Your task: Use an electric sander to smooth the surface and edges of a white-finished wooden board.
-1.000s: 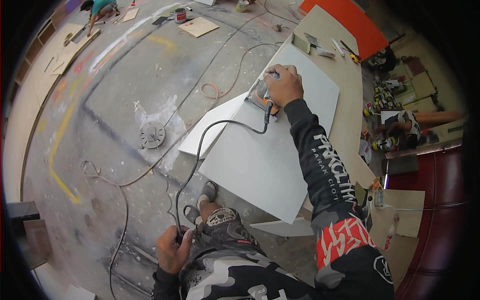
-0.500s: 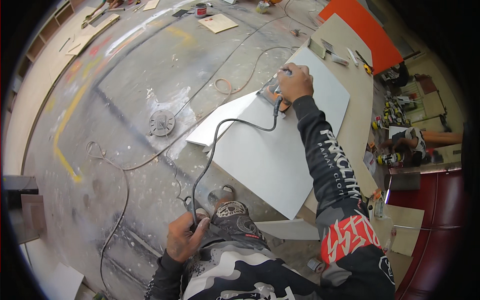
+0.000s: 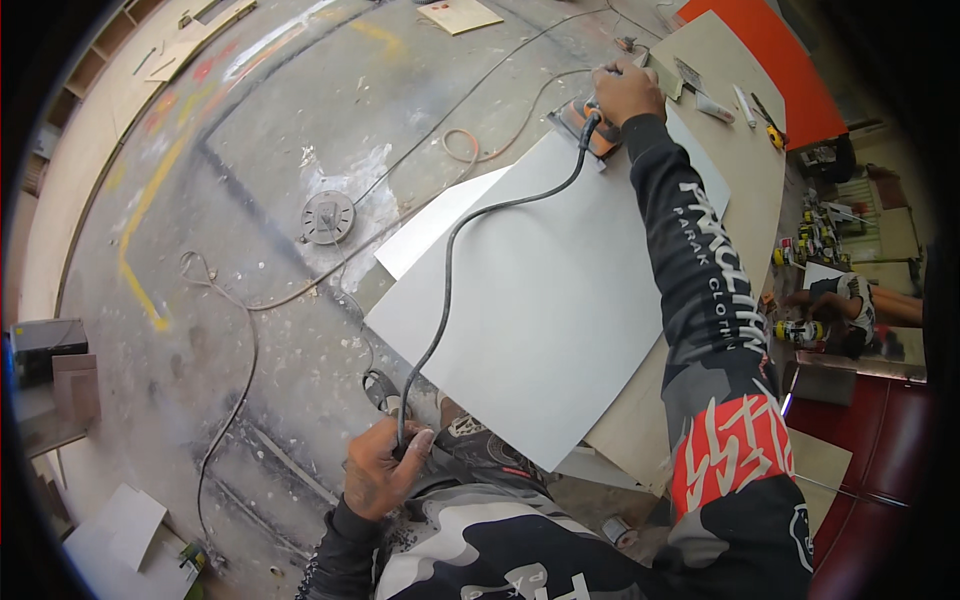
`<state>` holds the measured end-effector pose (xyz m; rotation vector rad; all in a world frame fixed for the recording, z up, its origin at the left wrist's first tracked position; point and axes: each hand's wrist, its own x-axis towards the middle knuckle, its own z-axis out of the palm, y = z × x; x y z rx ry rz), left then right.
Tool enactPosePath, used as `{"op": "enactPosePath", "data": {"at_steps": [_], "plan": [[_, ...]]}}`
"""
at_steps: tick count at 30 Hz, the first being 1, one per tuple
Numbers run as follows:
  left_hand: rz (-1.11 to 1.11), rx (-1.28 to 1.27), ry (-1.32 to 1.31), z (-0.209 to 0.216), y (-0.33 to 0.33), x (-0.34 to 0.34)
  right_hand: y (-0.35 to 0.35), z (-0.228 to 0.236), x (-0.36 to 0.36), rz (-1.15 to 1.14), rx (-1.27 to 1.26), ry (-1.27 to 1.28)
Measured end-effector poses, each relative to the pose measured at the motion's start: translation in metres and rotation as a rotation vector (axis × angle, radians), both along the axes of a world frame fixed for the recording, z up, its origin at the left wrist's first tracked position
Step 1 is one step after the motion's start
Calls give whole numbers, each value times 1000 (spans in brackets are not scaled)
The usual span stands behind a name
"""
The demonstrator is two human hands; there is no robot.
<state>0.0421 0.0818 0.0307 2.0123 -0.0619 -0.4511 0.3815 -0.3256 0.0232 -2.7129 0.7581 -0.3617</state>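
Observation:
My right hand [image 3: 630,92] is closed around the top of an orange and black electric sander [image 3: 602,138]. The sander rests at the far edge of a large white panel [image 3: 530,310]. From its near end a thick black cable [image 3: 452,240] curves back across the panel. Low in the view my left hand [image 3: 385,468] is closed on that cable, in front of my body. A second white panel [image 3: 440,225] shows beneath the left edge of the first. Its remaining part is hidden.
The panels lie on a tan board [image 3: 735,150] holding a tube [image 3: 714,108] and a yellow-and-black tool [image 3: 775,136]. An orange panel [image 3: 750,45] stands beyond. A round cable reel [image 3: 328,217] and thin cords [image 3: 254,350] are on the floor. Another person [image 3: 850,300] is at the right.
My right hand has moved the sander farther away and to the right, to the panel's far edge. The white panel sits turned differently over the lower one. My left hand still grips the cable.

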Motion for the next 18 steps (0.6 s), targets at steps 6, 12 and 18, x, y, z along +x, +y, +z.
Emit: {"op": "enactPosePath", "data": {"at_steps": [6, 12, 18], "plan": [[35, 22, 24, -12, -23, -38, -43, -13, 2, -3, -73, -117], [16, 12, 61, -20, -49, -76, -139, -26, 34, 113, -206, -152], [-4, -11, 95, -12, -93, -100, -225, -14, 39, 201, -253, -73]]}}
